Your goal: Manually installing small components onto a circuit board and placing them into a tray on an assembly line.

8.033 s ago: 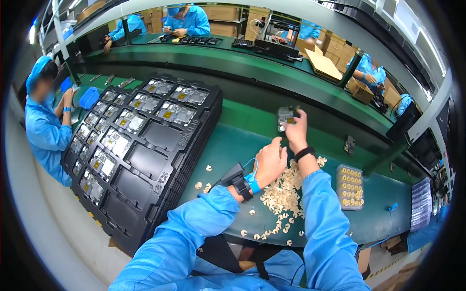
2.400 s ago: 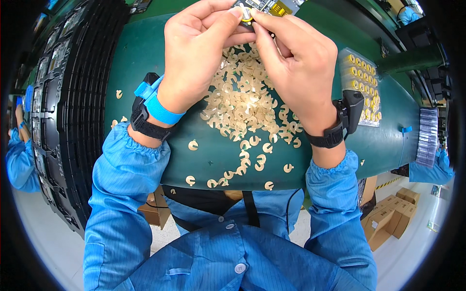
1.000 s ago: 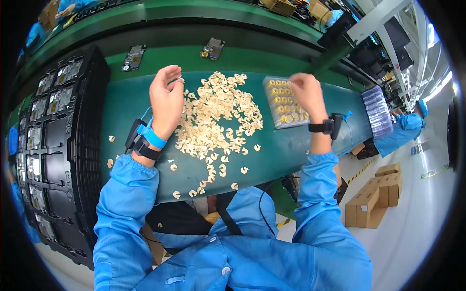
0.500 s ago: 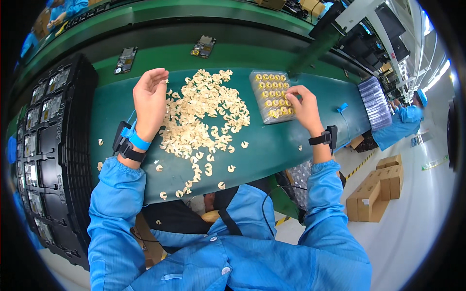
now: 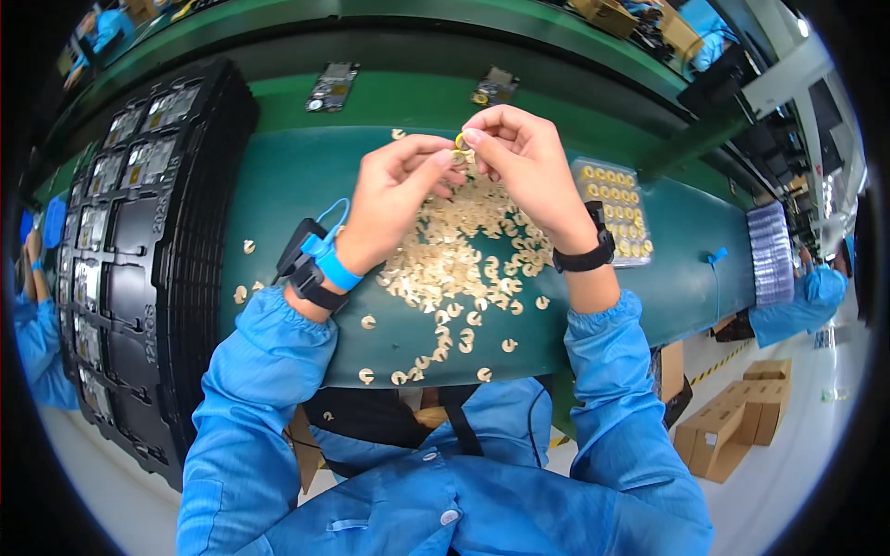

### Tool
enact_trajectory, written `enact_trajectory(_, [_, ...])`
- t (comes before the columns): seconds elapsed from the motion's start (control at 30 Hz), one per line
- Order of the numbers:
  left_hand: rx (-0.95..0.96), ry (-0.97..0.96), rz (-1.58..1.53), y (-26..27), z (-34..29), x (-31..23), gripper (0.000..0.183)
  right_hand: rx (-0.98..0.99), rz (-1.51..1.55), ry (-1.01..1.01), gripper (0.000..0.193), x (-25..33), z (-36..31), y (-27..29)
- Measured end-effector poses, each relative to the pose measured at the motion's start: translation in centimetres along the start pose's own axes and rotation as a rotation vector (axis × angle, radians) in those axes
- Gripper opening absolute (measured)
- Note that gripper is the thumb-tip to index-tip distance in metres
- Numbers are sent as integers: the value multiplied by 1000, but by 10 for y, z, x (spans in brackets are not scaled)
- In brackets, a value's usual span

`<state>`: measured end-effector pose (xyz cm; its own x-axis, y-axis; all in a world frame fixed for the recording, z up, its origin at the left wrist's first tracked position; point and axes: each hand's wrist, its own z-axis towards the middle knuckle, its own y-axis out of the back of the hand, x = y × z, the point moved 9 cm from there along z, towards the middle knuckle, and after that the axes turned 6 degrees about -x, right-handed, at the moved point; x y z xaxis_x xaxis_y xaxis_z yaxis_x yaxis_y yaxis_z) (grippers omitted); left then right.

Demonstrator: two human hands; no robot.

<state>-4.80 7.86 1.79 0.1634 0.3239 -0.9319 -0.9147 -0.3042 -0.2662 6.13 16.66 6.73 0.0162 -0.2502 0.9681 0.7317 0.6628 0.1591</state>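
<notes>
Half a second ago the two hands were far apart: the left one resting on the pile, the right one out at the small clear tray. Now they've both come up and met in the middle, over the far edge of the pile. The left hand (image 5: 399, 199) and right hand (image 5: 528, 162) are working fingertip to fingertip, thumb and forefinger of each pressed in on one tiny yellow ring piece (image 5: 461, 142), other fingers loosely curled. So my read is a single piece got picked out and is being fiddled with or checked up close, held in the air above the table, not lying on it.

The heap of pale little clips (image 5: 454, 264) is spread on the green table (image 5: 278, 185) right under the hands, with strays trailing toward the near edge. The clear tray with gold rings in rows (image 5: 616, 208) sits just beside the right wrist, untouched at this point. Stacks of black trays (image 5: 139, 232) holding boards run along the left.

What I can't make out: whether there's one piece or two between the fingertips, since the thumbs cover most of it. The right hand also blocks the tray's near corner, so no idea how full it is there. There are two small boards (image 5: 332, 85) farther back on the table, too small to read any detail. Another person in blue is cut off at the far right edge.
</notes>
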Motion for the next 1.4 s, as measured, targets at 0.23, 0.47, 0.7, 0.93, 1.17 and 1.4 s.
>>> enact_trajectory(0.23, [-111, 48, 10, 9, 2, 5, 25, -283, 103, 119, 9, -11, 4, 16])
enact_trajectory(0.47, [-50, 74, 103, 1, -5, 5, 19, 47, 23, -106, 9, -3, -52, 43])
enact_trajectory(0.7, [100, 105, 136, -12, -12, 13, 15, -282, -314, 53, 10, -10, -78, 77])
enact_trajectory(0.93, [117, 116, 60, -15, -7, 8, 20, -506, -860, -64, 15, -10, -109, 200])
enact_trajectory(1.17, [107, 148, -54, -14, -10, 5, 19, -360, -776, 235, 26, 16, -84, 109])
enact_trajectory(1.4, [123, 137, -49, -11, -8, 8, 20, -49, -286, 196, 22, 8, -32, 2])
